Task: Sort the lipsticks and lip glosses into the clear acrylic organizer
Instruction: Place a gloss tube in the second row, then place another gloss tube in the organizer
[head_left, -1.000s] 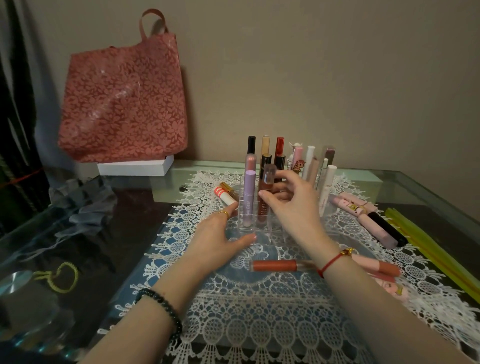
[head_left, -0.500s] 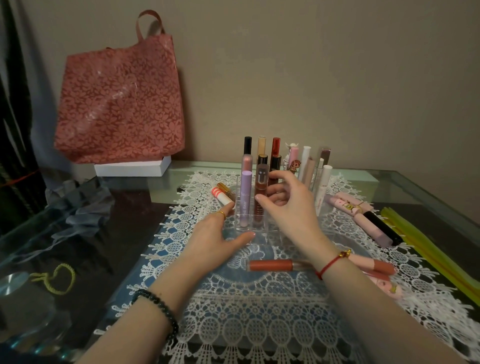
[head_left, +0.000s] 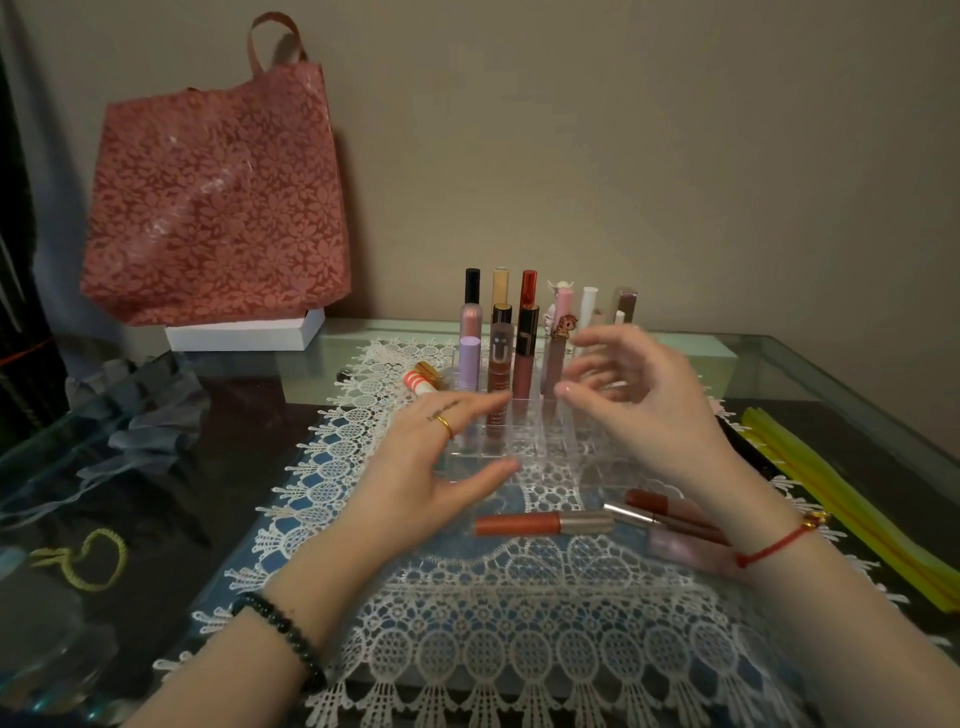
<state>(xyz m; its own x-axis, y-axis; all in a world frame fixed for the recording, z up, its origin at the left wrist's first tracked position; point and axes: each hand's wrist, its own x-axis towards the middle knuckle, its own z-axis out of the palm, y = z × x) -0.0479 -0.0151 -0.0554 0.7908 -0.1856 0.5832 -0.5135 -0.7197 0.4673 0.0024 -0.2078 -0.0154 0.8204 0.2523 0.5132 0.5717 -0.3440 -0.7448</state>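
The clear acrylic organizer (head_left: 524, 441) stands on the lace mat with several lipsticks and glosses upright in its rear slots, among them a brown gloss (head_left: 501, 364) with a clear cap. My left hand (head_left: 436, 467) rests against the organizer's front left corner, fingers straight. My right hand (head_left: 644, 410) hovers over the organizer's right side, blurred, fingers loosely spread and holding nothing. An orange gloss (head_left: 540, 522) with a metallic cap lies flat in front of the organizer. More tubes (head_left: 670, 514) lie under my right wrist.
A red-and-white striped tube (head_left: 418, 383) lies left of the organizer. A red patterned bag (head_left: 213, 192) stands on a white box (head_left: 244, 332) at the back left. Yellow sheets (head_left: 841, 499) lie at the right edge of the glass table. A green cord (head_left: 83, 564) lies at the left.
My right hand has let go of the brown gloss, which now stands in the organizer, and has drawn back to the right. My left hand stays at the organizer's front left corner.
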